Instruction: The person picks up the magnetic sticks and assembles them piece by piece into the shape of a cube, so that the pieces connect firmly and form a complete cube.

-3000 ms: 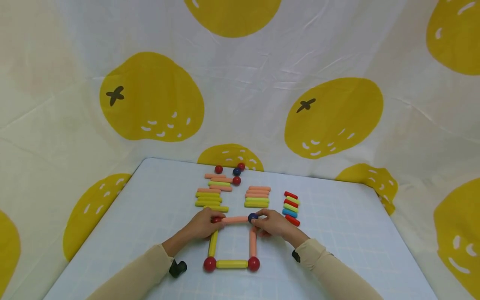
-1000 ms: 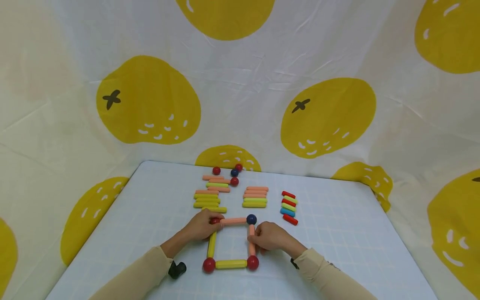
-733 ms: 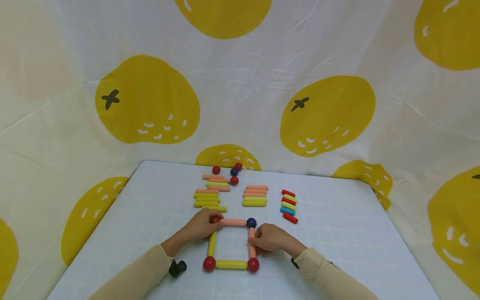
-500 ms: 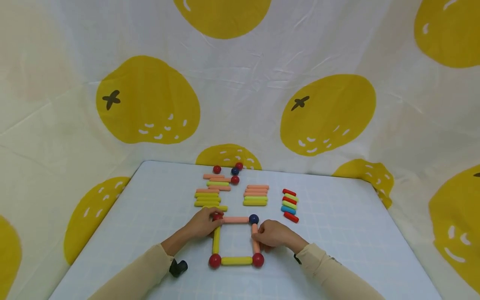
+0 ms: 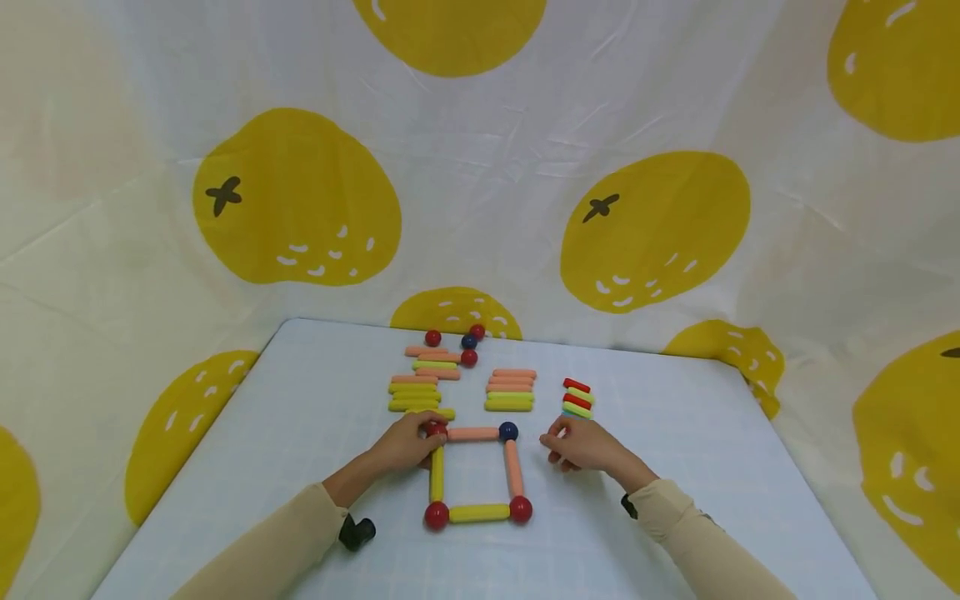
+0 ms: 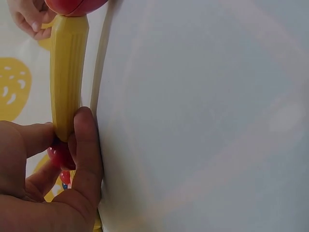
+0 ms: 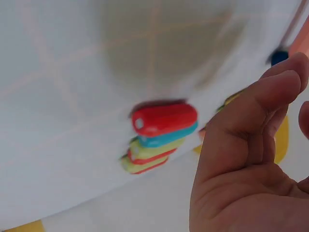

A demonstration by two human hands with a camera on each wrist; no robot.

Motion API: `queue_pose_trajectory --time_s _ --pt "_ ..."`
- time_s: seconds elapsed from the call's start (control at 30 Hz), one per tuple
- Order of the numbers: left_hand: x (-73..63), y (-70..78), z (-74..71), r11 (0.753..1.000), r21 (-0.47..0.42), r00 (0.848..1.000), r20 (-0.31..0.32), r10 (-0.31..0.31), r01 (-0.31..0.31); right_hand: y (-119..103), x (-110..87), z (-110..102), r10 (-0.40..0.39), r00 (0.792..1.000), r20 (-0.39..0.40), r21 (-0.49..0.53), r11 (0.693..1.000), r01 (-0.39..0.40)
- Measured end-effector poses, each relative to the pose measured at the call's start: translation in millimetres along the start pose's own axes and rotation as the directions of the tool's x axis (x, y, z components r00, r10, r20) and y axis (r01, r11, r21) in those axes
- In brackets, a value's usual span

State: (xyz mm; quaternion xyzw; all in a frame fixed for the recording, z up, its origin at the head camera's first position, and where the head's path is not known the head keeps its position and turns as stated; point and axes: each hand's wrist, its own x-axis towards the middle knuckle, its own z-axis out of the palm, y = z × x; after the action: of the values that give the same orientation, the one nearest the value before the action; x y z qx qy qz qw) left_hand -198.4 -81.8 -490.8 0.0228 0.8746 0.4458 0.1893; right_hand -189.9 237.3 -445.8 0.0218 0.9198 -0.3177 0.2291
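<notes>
A square of magnetic sticks and balls lies on the table. Its sticks are a yellow front stick (image 5: 480, 513), a yellow left stick (image 5: 437, 477), a pink right stick (image 5: 513, 469) and a pink far stick (image 5: 473, 434). Red balls (image 5: 521, 509) sit at three corners and a dark blue ball (image 5: 508, 431) at the far right one. My left hand (image 5: 401, 443) pinches the far left red ball (image 6: 60, 155) where the yellow stick meets it. Holding nothing, my right hand (image 5: 588, 446) hovers right of the square with loosely bent fingers, near a short red stick (image 7: 164, 118).
Behind the square lie a left group of yellow and pink sticks (image 5: 415, 396) and a middle stack (image 5: 512, 385). Short coloured sticks (image 5: 577, 400) lie at the right, partly behind my right hand. Loose balls (image 5: 432, 338) are near the table's far edge.
My right hand has let go of the square's pink right stick and moved right. The square's near side has shifted slightly right and away; my left hand stays at its corner.
</notes>
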Motion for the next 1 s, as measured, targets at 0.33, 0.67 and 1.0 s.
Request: queue_pose_trajectory --time_s 0.33,0.67,1.0 --pt "-0.9 1.1 -5.9 1.000 -0.024 1.000 0.006 -0.007 0.007 47.1 1.5 -33.5 0.078 0.995 -0.069 0.097 0.993 -0.071" --pt "-3.1 -2.3 -4.2 0.998 -0.055 0.999 0.038 0.013 -0.011 62.3 12.7 -24.2 0.141 0.987 -0.073 0.011 0.990 -0.140" --pt "1.4 -5.0 -3.7 0.993 -0.076 0.992 0.084 0.093 -0.086 51.9 15.2 -11.0 0.093 0.987 -0.129 -0.133 0.985 -0.110"
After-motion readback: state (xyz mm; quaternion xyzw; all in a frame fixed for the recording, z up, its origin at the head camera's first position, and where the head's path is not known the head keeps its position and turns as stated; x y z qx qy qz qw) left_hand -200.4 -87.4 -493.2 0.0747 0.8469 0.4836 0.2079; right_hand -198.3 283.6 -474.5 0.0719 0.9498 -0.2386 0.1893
